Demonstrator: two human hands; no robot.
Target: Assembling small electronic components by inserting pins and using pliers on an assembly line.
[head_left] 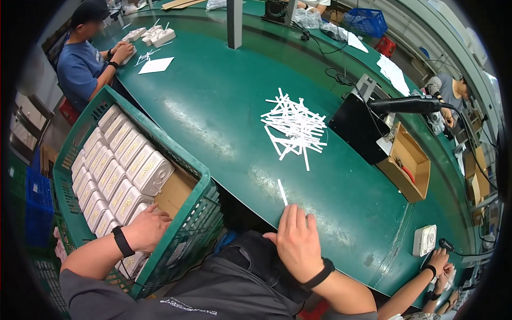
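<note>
My left hand (pixel 149 228) reaches into a green plastic crate (pixel 201 176) at the left. Its fingers curl down over the end of a white plastic case (pixel 128 201), and their undersides are hidden. Similar cases with gold lettering stand packed in rows beside it. Near the table's front edge, my right hand (pixel 298 240) lies palm down with the thumb apart. Its fingertips touch the near end of a single white strip (pixel 281 190). Farther off on the table is a loose pile of white strips (pixel 295 127).
A black device on a stand (pixel 356 125) holds a black-handled tool (pixel 405 104) right of the pile. Next to it sits a cardboard box (pixel 413 160) with red-handled pliers. Another white case (pixel 424 241) stands at the right, near a co-worker's hands. A person in blue works at the far left.
</note>
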